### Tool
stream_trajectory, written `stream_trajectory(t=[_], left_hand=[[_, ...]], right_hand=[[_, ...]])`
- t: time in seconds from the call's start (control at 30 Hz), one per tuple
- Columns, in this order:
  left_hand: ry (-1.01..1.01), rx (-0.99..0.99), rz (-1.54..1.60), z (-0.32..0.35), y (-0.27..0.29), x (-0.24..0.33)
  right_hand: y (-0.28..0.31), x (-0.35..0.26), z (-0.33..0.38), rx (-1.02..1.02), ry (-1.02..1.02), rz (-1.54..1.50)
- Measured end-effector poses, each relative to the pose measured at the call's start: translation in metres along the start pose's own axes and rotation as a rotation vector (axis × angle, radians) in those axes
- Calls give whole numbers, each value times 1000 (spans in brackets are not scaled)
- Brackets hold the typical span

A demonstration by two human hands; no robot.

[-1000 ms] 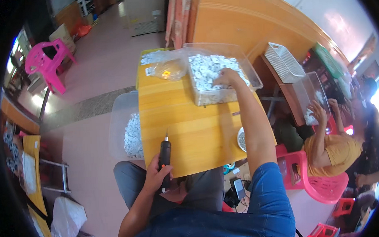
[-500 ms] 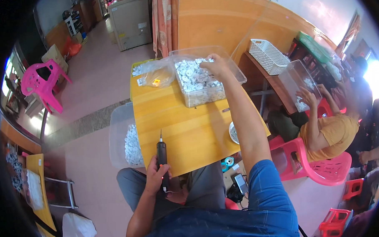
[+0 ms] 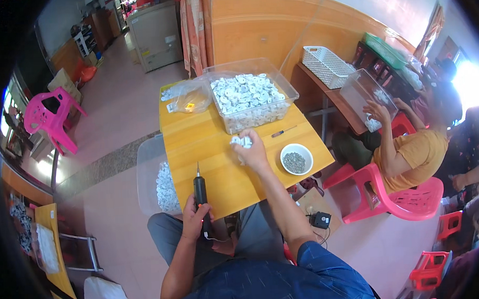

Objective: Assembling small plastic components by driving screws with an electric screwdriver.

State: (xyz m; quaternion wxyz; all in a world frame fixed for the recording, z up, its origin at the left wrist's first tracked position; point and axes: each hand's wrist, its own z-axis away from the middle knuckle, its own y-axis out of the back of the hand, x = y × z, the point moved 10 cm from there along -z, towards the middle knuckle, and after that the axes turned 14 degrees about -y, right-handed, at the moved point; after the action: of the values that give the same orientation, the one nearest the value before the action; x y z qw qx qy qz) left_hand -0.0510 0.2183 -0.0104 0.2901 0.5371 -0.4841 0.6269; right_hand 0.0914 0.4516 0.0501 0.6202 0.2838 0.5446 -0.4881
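Observation:
My left hand [image 3: 194, 218] is wrapped round a black electric screwdriver [image 3: 200, 192], its bit pointing up by the table's near left edge. Over the middle of the yellow table [image 3: 202, 135], my right hand [image 3: 256, 155] grips several small white plastic parts [image 3: 242, 142]. Behind it stands a clear plastic bin [image 3: 259, 119] heaped with similar white parts [image 3: 247, 92]. To the right of this hand a white bowl [image 3: 310, 160] holds small grey metal pieces, apparently screws [image 3: 294, 162]. A small screwdriver [image 3: 285, 131] lies between bowl and bin.
A clear bag [image 3: 189, 98] lies left of the bin. Below the table's left edge, another tub [image 3: 147, 168] holds more white parts. At right, a co-worker [image 3: 408, 159] sits on a pink chair [image 3: 410, 201] near a white basket [image 3: 326, 67]. A pink chair [image 3: 51, 116] stands far left.
My right hand has come back from the bin toward me, bringing white parts over the table. The bowl and small screwdriver show fully now. My left hand still holds the electric screwdriver.

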Motion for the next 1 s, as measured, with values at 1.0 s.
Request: stream_trajectory(t=[1.0], left_hand=[[-12,10,0,1,-5,7]], right_hand=[[-6,9,48,565,663,912]])
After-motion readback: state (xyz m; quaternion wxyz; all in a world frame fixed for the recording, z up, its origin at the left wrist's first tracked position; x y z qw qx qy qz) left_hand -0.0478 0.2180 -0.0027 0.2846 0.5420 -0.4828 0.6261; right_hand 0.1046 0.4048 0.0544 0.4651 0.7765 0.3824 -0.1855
